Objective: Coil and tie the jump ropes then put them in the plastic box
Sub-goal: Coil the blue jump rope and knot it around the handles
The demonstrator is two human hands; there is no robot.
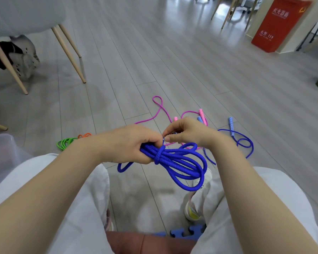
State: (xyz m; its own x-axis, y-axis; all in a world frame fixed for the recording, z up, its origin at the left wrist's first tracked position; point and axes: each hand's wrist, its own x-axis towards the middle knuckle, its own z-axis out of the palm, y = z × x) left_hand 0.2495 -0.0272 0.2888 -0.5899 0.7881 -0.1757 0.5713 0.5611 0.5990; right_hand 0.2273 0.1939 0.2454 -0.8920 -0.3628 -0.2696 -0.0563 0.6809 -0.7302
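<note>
My left hand (130, 143) grips a coiled blue jump rope (180, 164) above my lap; one turn of rope is wrapped around the bundle beside my fingers. My right hand (187, 132) pinches the rope's patterned handle end just right of that wrap. The coil's loops hang down to the right. A second blue rope (245, 142) with a patterned handle lies loose on the floor at right. On the floor behind my hands sprawls a pink rope (161, 109). Green (65, 143) and orange (84, 135) coiled ropes lie at left. The clear plastic box (2, 149) stands at far left.
A chair with wooden legs (70, 52) stands at upper left, with a person's shoes (24, 59) under it. A red cabinet (279, 24) stands at upper right, more chair legs (229, 13) behind. Blue foam mat (187, 231) lies by my feet.
</note>
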